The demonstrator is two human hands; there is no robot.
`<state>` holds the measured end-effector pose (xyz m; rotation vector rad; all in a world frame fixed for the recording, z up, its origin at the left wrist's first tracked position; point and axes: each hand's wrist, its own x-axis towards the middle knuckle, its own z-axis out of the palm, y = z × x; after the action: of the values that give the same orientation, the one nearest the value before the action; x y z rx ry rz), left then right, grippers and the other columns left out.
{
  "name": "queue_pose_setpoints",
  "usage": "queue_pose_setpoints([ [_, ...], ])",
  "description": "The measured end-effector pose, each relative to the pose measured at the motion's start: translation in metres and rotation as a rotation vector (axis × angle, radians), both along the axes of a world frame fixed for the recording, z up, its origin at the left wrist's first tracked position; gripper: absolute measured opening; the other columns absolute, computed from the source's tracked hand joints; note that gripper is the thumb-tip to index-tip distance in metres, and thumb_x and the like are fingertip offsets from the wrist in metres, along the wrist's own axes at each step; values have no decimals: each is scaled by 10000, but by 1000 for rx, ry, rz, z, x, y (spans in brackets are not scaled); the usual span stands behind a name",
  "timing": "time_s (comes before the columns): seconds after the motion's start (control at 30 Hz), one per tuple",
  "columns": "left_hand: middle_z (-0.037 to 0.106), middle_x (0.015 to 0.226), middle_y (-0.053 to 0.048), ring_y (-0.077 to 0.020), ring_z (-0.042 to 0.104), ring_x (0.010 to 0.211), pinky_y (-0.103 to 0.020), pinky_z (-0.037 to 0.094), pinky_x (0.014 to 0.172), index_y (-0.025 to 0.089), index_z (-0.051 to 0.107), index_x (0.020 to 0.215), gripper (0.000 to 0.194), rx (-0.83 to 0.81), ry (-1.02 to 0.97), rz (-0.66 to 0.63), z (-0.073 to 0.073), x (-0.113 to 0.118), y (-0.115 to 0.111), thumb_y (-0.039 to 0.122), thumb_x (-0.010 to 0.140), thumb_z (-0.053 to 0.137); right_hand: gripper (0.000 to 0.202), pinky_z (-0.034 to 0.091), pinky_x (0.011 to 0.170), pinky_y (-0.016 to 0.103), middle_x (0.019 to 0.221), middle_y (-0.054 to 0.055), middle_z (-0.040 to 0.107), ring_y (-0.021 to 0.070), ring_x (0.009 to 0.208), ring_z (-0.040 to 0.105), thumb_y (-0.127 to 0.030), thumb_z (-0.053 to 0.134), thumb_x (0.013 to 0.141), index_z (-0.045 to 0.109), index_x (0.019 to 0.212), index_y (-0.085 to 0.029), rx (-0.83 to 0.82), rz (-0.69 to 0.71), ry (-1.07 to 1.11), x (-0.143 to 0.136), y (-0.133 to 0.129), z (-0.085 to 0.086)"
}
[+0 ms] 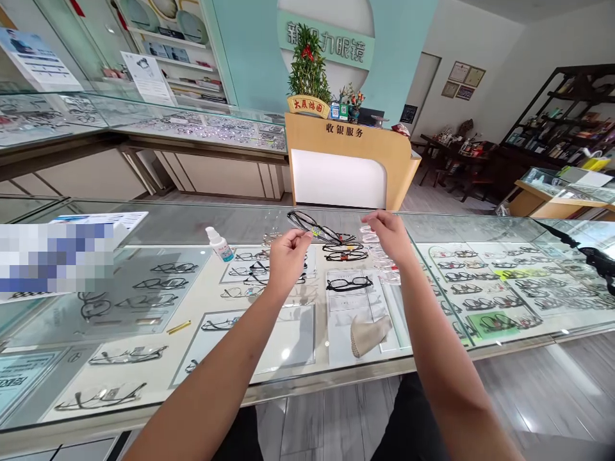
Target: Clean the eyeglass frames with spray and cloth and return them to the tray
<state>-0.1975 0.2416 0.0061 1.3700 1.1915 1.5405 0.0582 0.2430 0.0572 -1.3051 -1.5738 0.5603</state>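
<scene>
My left hand is closed, thumb against curled fingers, at the edge of a pair of dark-framed eyeglasses. These glasses tilt above the glass counter, with a small yellow-green sticker on one lens. My right hand is to the right of them, fingers bent and pinched together; whatever is between its fingertips is too small to make out. Clear plastic strips lie beneath it. Nearer to me are black eyeglasses with a red tag, another black pair and a beige cloth.
A small white spray bottle with blue liquid stands left of my left hand. Display eyeglasses fill the glass counter on both sides. A wooden cashier desk with a plant stands beyond.
</scene>
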Motion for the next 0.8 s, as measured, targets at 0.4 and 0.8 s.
queue_pose_setpoints([
  [0.4, 364, 612, 62, -132, 332, 594, -303, 271, 607, 224, 617, 776, 280, 135, 285, -165, -9, 14, -13, 433, 946, 694, 201, 388, 706, 327, 757, -19, 549, 155, 718, 447, -421, 799, 880, 838, 917, -227, 45, 234, 45, -39, -13, -32],
  [0.8, 352, 596, 76, -135, 327, 587, -306, 302, 634, 231, 609, 802, 145, 131, 384, -102, -9, 8, -7, 308, 903, 679, 186, 387, 725, 350, 793, 13, 625, 176, 744, 465, -412, 796, 894, 825, 849, -234, 61, 229, 31, -31, -8, -35],
])
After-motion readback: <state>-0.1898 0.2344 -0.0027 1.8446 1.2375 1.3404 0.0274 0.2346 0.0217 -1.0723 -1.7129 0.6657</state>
